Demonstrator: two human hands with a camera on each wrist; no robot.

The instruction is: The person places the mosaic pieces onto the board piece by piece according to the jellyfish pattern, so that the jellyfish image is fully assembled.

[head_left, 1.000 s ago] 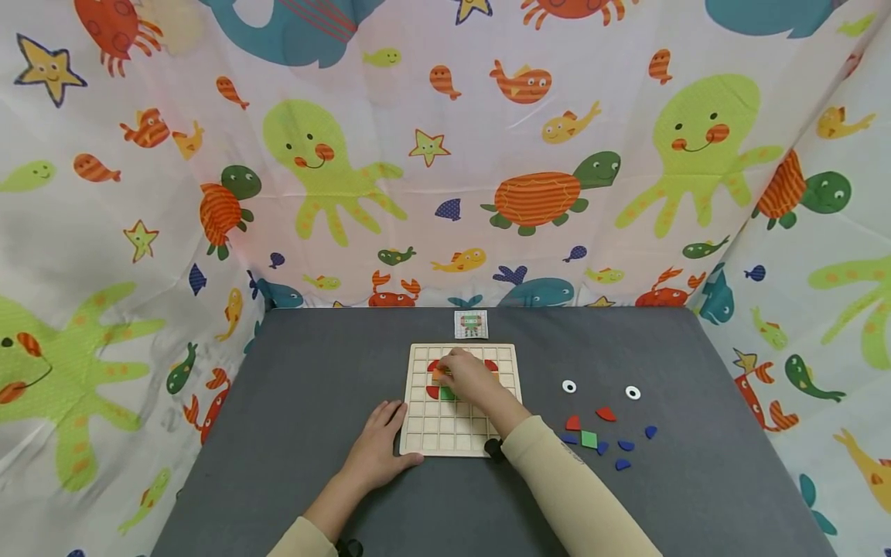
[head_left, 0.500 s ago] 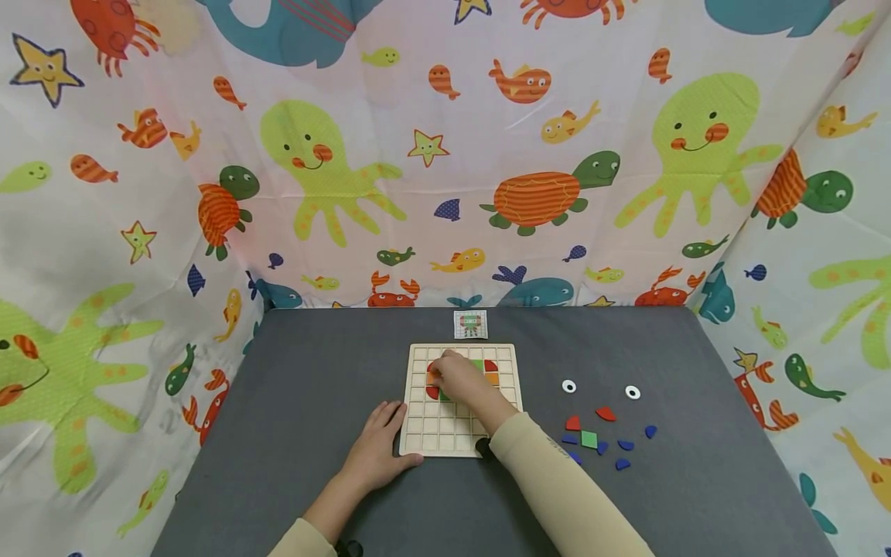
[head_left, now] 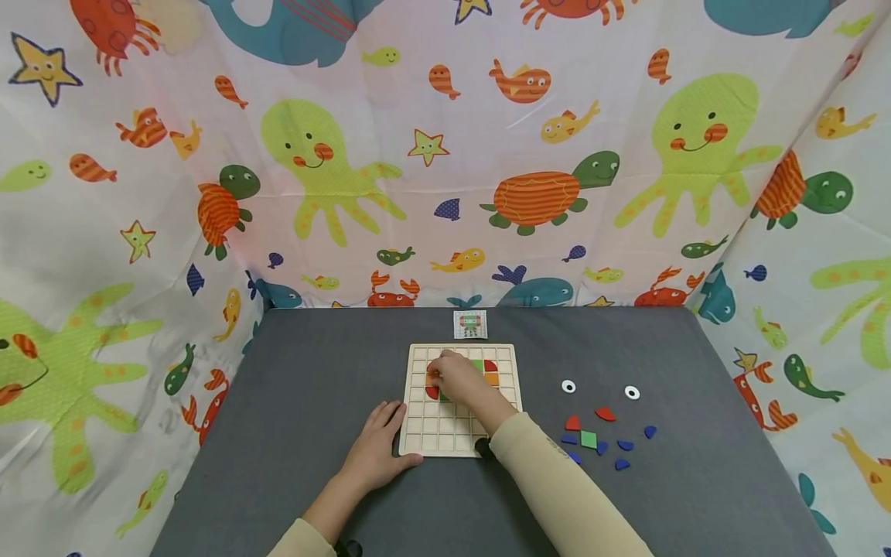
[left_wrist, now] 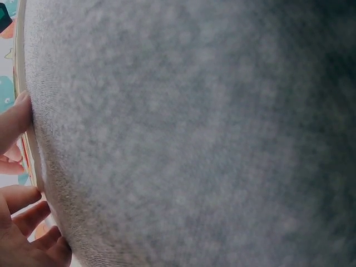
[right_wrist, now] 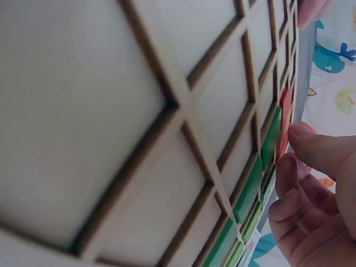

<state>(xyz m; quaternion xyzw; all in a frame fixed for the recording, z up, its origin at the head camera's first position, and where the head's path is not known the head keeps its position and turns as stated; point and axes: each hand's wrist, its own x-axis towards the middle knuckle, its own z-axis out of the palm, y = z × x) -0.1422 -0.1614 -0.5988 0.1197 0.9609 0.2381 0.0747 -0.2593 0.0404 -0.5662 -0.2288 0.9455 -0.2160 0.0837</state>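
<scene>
A pale wooden grid board (head_left: 425, 429) lies on the grey table, with red, green and orange pieces set in its upper cells. My right hand (head_left: 468, 383) reaches over the board and pinches an orange square piece (head_left: 429, 379) at the pattern's left side; its fingers hide most of it. In the right wrist view, the thumb and bent fingers (right_wrist: 292, 203) are close together beside a red piece (right_wrist: 284, 119) and green pieces (right_wrist: 250, 189). My left hand (head_left: 376, 449) rests against the board's lower left edge, fingers extended along the side and thumb near the bottom corner.
Behind the board lies a small picture card (head_left: 470, 325). To the right are loose white rings (head_left: 568, 386), red pieces (head_left: 605, 415), a green square (head_left: 588, 439) and several blue pieces (head_left: 625, 445). A patterned curtain (head_left: 445, 108) hangs behind the table.
My right hand has shifted slightly left over the orange square, uncovering the orange and green pieces on the pattern's right, then stayed there. The left hand has not moved.
</scene>
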